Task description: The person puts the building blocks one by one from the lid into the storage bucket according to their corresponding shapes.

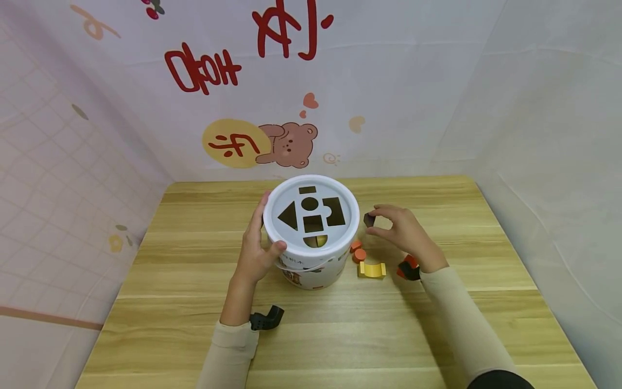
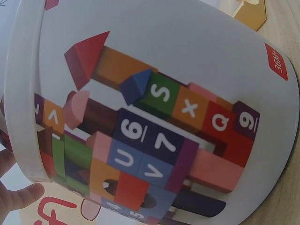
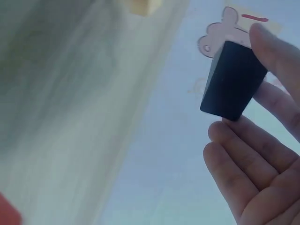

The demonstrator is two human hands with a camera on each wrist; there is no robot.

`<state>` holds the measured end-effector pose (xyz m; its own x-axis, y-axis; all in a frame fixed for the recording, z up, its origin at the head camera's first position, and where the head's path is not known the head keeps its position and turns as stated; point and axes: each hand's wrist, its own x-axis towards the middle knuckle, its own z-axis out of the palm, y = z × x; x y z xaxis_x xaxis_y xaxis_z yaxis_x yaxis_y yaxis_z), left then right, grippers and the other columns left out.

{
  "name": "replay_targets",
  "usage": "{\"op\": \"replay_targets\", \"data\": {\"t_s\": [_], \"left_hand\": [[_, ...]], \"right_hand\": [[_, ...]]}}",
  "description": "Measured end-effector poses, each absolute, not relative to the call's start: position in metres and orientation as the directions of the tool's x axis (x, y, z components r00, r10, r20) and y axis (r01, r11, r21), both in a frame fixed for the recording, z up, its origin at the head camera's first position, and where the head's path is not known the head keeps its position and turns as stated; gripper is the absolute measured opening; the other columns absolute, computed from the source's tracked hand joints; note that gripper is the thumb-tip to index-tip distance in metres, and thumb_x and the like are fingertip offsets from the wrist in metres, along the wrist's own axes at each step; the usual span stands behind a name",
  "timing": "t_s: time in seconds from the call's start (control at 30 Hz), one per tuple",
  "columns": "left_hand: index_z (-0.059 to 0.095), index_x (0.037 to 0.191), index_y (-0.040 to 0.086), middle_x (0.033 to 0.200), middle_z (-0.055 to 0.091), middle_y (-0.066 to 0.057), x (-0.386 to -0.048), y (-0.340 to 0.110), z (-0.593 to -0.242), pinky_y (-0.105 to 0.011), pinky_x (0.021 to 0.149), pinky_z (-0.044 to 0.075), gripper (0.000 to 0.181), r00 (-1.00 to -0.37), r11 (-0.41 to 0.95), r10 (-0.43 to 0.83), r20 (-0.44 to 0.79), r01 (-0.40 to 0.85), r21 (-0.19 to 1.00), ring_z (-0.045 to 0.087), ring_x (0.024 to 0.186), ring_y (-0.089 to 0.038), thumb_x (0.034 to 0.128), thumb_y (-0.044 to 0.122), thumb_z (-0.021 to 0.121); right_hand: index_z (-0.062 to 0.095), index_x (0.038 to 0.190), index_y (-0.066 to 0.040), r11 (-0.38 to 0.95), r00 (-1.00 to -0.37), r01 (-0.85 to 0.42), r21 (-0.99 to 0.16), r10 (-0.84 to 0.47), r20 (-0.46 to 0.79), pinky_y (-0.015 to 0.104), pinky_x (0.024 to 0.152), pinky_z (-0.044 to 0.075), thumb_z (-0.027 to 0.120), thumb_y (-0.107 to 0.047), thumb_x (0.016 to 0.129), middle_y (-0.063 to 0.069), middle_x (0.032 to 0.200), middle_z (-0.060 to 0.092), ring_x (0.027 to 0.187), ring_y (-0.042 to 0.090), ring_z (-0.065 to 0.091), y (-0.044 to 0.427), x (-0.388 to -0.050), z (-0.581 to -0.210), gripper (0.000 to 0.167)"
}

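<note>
A white bucket (image 1: pixel 316 273) with printed block pictures stands on the table, its white lid (image 1: pixel 292 237) pierced by several shaped holes. Against the bucket's left side and lid rim, my left hand (image 1: pixel 255 251) holds it, fingers along the far left and thumb at the front. In the left wrist view the printed wall (image 2: pixel 197 56) takes up most of the picture. Just right of the lid, my right hand (image 1: pixel 403 229) pinches a small dark block (image 1: pixel 369 220) between thumb and fingers. The right wrist view shows this dark block (image 3: pixel 234 82) as a straight-edged prism. A yellow piece (image 1: pixel 320 240) shows through the front hole.
Right of the bucket lie a round orange-red block (image 1: pixel 359 255), another orange-red block (image 1: pixel 356 246) and a yellow arched block (image 1: pixel 372 270). A red block (image 1: pixel 411 262) is partly hidden by the right wrist's black camera mount. A printed cloth wall (image 1: pixel 389 81) rises behind the wooden table (image 1: pixel 340 340).
</note>
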<state>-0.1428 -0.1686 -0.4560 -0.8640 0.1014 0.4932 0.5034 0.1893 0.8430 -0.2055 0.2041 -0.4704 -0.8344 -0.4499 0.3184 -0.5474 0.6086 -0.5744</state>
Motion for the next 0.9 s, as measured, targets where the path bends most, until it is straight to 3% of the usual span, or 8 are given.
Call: {"op": "replay_targets", "data": {"t_s": [0.47, 0.67, 0.9], "left_hand": [[0.027, 0.169, 0.023, 0.168, 0.038, 0.004, -0.143, -0.169, -0.457, -0.06, 0.122, 0.028, 0.114, -0.866, 0.2, 0.1, 0.491, 0.501, 0.842, 0.039, 0.153, -0.022, 0.0819, 0.088, 0.061], [0.027, 0.169, 0.022, 0.169, 0.037, 0.004, -0.143, -0.169, -0.457, -0.06, 0.122, 0.028, 0.115, -0.864, 0.209, 0.094, 0.495, 0.503, 0.838, 0.039, 0.153, -0.023, 0.082, 0.088, 0.061], [0.027, 0.169, 0.031, 0.169, 0.037, 0.005, -0.143, -0.169, -0.457, -0.061, 0.121, 0.028, 0.109, -0.864, 0.21, 0.092, 0.495, 0.503, 0.839, 0.039, 0.152, -0.022, 0.0819, 0.089, 0.06]], "right_hand": [[0.074, 0.128, -0.002, 0.611, -0.799, -0.601, -0.516, -0.448, 0.4, 0.061, 0.103, 0.051, 0.09, -0.014, 0.085, 0.022, 0.133, 0.069, 0.127, 0.044, 0.063, 0.193, -0.21, -0.416, 0.047], [0.077, 0.122, 0.0, 0.569, -0.718, -0.692, -0.444, -0.479, 0.506, 0.06, 0.1, 0.053, 0.092, -0.008, 0.082, 0.026, 0.132, 0.068, 0.122, 0.045, 0.065, 0.184, -0.22, -0.396, 0.043], [0.077, 0.12, 0.0, 0.546, -0.66, -0.741, -0.391, -0.484, 0.575, 0.059, 0.099, 0.054, 0.093, -0.006, 0.079, 0.027, 0.133, 0.068, 0.121, 0.046, 0.066, 0.176, -0.228, -0.375, 0.044]]}}
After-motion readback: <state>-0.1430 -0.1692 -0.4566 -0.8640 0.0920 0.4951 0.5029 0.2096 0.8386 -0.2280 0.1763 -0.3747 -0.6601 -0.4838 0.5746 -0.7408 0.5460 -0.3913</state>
